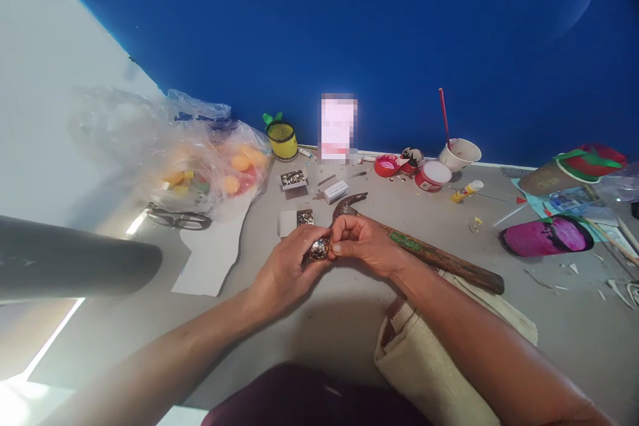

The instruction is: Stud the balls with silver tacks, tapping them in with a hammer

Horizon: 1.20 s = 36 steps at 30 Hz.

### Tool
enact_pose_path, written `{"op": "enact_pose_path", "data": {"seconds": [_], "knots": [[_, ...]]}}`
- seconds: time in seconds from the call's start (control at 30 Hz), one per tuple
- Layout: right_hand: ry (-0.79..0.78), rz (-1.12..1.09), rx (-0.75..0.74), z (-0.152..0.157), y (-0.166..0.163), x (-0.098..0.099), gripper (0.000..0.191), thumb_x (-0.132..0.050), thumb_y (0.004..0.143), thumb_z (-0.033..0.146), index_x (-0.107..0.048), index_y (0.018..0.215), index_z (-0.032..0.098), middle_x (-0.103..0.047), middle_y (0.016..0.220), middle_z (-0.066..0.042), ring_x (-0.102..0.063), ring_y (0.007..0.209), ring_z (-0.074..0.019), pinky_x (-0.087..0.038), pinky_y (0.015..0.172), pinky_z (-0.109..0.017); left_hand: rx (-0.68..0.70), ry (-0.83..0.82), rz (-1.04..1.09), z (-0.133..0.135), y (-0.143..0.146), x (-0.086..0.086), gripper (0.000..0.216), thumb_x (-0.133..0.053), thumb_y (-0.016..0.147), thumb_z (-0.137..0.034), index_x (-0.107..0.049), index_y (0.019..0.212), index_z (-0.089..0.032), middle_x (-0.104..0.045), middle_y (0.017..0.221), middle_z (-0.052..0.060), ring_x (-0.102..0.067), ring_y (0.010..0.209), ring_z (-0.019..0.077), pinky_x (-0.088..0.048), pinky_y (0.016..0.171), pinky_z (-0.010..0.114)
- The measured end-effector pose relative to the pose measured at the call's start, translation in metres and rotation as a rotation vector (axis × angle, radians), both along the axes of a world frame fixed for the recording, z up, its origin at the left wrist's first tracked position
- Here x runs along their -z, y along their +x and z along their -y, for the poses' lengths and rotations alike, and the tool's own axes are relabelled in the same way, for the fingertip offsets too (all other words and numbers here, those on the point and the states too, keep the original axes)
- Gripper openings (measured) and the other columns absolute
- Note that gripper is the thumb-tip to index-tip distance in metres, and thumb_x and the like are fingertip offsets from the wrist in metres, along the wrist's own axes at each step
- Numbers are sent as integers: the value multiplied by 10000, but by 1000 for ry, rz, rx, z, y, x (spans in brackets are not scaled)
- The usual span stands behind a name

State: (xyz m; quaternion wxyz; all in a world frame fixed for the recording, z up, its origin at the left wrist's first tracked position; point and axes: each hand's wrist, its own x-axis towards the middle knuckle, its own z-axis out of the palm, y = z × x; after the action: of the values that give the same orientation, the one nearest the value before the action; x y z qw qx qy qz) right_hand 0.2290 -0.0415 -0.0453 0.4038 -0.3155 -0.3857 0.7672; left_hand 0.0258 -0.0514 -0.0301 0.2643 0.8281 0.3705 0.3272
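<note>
Between the fingers and thumb of my left hand [282, 273] is a small ball [319, 248] covered in shiny, tack-like metal heads. My right hand [367, 243] is closed in a pinch at the ball's right side; whatever it holds is too small to make out. Just beyond my hands an open box [305, 217] of shiny metal tacks lies partly hidden, and a second open box [293, 180] of them sits farther back. A claw hammer [439, 254] with a worn wooden handle lies behind my right hand and forearm.
Plastic bags [214, 160] and glasses [180, 218] are on the left. Along the back stand a yellow cup [283, 141], a pink paint jar [433, 176] and a white cup [462, 155]. A magenta container [544, 237] lies right; beige cloth [424, 366] is under my right arm.
</note>
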Motion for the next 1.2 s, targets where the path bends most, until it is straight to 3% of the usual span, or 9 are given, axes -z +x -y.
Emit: {"op": "enact_pose_path", "data": {"seconds": [0.33, 0.73, 1.03, 1.2], "knots": [[21, 86, -1, -1, 0, -1, 333, -959, 628, 375, -723, 751, 174, -751, 724, -13, -678, 673, -130, -563, 681, -270, -60, -170, 53, 1, 1, -7, 243, -716, 875, -220, -672, 1113, -207, -729, 1001, 26, -669, 847, 169, -531, 774, 284], [1, 106, 3, 0, -1, -5, 341, -945, 634, 391, -712, 745, 167, -733, 689, -10, -664, 659, -127, -551, 685, -269, -30, -3, 10, 2, 2, -1, 198, -638, 952, -238, -629, 1148, -207, -721, 1059, 61, -671, 944, 197, -537, 835, 317], [205, 339, 30, 3, 0, -16, 227, -823, 705, 242, -620, 793, 192, -656, 735, 25, -607, 694, -123, -486, 655, -246, -21, 11, -41, 6, 1, 2, 201, -619, 963, -211, -611, 1164, -201, -710, 1098, 96, -681, 988, 211, -541, 840, 318], [242, 298, -17, 3, 2, -16, 297, -787, 706, 209, -521, 838, 220, -605, 763, 47, -588, 724, -122, -475, 662, -242, -30, -42, -34, 8, 4, -1, 177, -637, 942, -210, -631, 1119, -214, -717, 1033, 65, -675, 911, 199, -533, 806, 312]]}}
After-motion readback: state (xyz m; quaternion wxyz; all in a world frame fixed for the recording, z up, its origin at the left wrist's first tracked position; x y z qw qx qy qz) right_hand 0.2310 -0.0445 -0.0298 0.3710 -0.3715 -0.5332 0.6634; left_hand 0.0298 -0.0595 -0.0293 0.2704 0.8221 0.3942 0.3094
